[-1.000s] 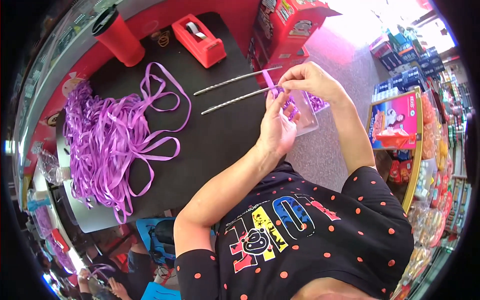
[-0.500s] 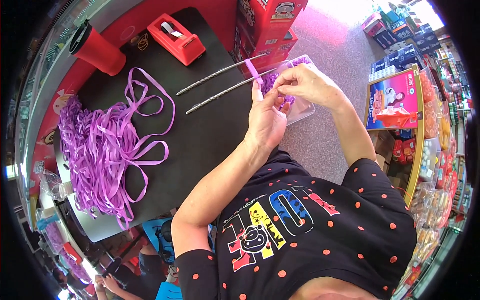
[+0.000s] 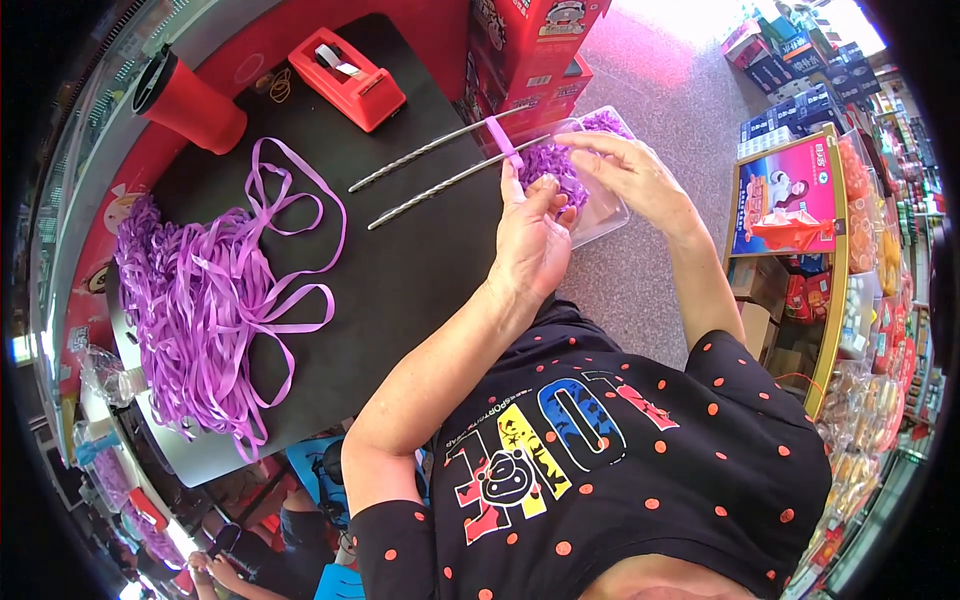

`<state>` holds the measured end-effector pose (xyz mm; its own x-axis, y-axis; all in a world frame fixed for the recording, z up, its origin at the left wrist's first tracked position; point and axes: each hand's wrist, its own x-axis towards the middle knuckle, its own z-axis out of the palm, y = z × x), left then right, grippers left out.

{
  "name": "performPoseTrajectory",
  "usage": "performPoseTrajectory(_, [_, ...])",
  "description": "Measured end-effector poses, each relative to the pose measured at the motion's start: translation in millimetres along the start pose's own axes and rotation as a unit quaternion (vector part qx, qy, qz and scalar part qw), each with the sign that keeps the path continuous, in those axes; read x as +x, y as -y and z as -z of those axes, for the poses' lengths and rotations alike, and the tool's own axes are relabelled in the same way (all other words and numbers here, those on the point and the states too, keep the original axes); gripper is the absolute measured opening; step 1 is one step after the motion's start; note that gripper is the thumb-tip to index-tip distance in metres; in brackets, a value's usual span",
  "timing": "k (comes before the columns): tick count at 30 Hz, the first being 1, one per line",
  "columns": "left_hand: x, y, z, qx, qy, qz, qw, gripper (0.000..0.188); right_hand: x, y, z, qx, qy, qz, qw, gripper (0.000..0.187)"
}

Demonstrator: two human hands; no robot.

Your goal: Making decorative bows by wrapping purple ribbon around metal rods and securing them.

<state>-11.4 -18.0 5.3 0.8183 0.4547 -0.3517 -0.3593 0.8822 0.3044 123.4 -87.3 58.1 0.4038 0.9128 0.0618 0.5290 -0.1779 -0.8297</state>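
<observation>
Room to pass left of left hand (image 3: pixel 535 238), over flat black tabletop (image 3: pixel 400 275). Ahead of grip, two twisted grey metal rods (image 3: pixel 436 193) obstruct; right, transparent plastic box (image 3: pixel 604 218).

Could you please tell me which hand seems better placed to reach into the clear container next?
Likely the right hand: it hangs open near the clear container and looks empty, while the left hand is at the purple ribbon across the metal rods.

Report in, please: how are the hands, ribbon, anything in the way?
Left hand curled at the purple ribbon; right hand loosely open, near the plastic tub. Ribbon spans two metal rods. Nothing seen in the way.
</observation>
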Motion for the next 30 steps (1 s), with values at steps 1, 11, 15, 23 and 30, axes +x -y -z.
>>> performPoseTrajectory(1, [-0.5, 0.0, -0.5, 0.001, 0.0, 0.001, 1.0, 0.074, -2.4, -5.6, -0.6, 0.0, -0.001, 0.0, 1.0, 0.028])
performPoseTrajectory(11, [-0.9, -0.7, -4.4, -0.004, -0.02, 0.007, 1.0, 0.077, -5.4, -7.9, -0.8, 0.091, 0.029, -0.113, 0.989, 0.016])
performPoseTrajectory(15, [-5.0, -3.3, 0.3, -0.036, -0.013, 0.019, 0.999, 0.079, 27.1, 4.7, 2.3, 0.033, 0.034, -0.015, 0.999, 0.014])
performPoseTrajectory(23, [-4.7, -1.6, -1.5, -0.065, -0.005, 0.033, 0.997, 0.082, 98.0, -1.7, -7.2, -0.062, 0.231, 0.021, 0.971, 0.024])
performPoseTrajectory(30, [-6.3, -3.5, -3.8, -0.07, -0.017, 0.036, 0.997, 0.084, 111.1, -1.9, -13.5, -0.147, 0.264, 0.011, 0.953, 0.024])
